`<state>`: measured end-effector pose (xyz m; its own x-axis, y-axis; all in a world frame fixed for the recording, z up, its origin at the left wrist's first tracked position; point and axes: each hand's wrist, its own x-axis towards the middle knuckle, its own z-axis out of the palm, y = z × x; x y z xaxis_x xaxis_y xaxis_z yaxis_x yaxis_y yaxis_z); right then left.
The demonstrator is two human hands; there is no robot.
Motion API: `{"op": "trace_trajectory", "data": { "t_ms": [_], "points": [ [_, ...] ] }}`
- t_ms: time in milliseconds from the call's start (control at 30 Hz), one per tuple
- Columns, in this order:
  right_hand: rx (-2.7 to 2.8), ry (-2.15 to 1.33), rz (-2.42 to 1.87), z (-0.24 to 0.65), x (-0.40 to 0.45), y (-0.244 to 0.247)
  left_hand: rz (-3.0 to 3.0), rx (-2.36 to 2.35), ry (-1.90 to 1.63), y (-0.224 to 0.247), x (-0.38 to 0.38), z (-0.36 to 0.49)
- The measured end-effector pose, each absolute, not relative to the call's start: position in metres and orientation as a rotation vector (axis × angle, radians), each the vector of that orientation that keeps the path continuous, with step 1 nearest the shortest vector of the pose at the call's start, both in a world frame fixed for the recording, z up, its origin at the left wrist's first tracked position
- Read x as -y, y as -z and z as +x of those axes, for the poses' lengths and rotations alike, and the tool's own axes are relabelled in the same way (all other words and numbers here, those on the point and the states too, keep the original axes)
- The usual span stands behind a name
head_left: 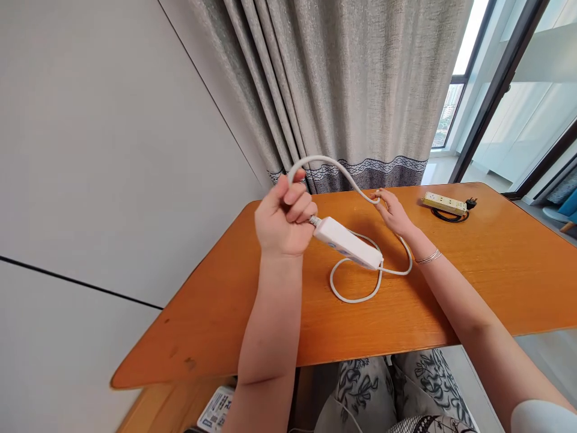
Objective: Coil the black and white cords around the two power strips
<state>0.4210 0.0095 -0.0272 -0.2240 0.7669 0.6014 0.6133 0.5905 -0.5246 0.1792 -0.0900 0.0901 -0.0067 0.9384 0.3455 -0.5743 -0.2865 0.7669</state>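
We faced a pale wall panel [103,132] that took up most of the left side; beside it we saw a grey curtain [351,84] with a dark patterned band along its lower part; before us spread an orange-brown wooden table [216,307]; under its near edge we could see patterned trousers [365,385]; above the table, well within its edges, we had the white cord [327,159], which arched from one hand to the other and fell into loops about the strip's far end; between the hands, nearer to the left one, we saw the white power strip [349,243], tilted, with its left end the higher; we could not tell whether its lower end touched the wood; our left hand [286,213] was raised, its fingers curled in and clamped on the cord just beside the strip's end; our right hand [391,211], apart from the left and lower, pinched the cord between thumb and fingertips, the other fingers nearly straight; well to the right, near the table's far edge, we saw a cream power strip [445,203] with a black cord [451,218] beside it; smaller were the black plug [471,203] at its right end and the thin bracelets [428,258] on our right wrist.
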Motion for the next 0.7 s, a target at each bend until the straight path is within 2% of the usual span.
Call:
{"op": "trace_trajectory", "data": {
  "t_ms": [200, 267, 433, 700],
  "points": [
    [1.722, 0.057, -1.231, 0.442, -0.006, 0.01, 0.927, -0.479, -1.76, -0.09, 0.075, 0.161],
    [1.691, -0.026, -1.197, 0.446, -0.004, 0.003, 0.948, -0.495, -1.769, -0.09, 0.076, 0.165],
    [1.745, -0.551, -1.302, 0.435, 0.012, -0.01, 1.09, -0.534, -1.708, -0.085, 0.081, 0.185],
    [2.296, -0.354, -1.788, 0.396, 0.051, -0.023, 1.316, -0.537, -1.715, -0.066, 0.071, 0.197]
  ]
}}
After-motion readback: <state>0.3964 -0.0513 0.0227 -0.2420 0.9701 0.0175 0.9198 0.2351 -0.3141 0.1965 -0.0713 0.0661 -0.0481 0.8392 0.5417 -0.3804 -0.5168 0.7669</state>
